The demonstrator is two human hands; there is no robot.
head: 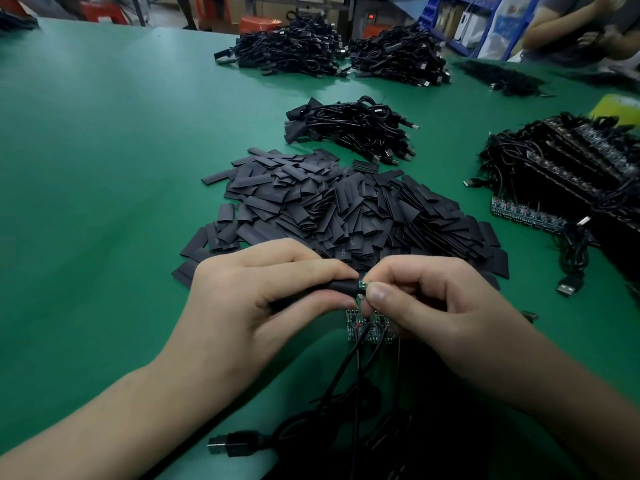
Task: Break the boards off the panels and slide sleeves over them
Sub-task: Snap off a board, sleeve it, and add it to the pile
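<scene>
Sleeve meets board, held just above the counter (104, 168)

The left hand (263, 296) curls its fingers round the black sleeve (332, 289) to steady it; the right hand (433, 299) pinches the green board (362, 287) by its bare end, apparently feeding it in, over the panel (367, 329)

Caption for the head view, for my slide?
Left hand holds a black sleeve against a small board pinched by the right hand, near the sleeve pile.

No text can be read; faint print on the sleeves (346, 216) is blurred.
</scene>
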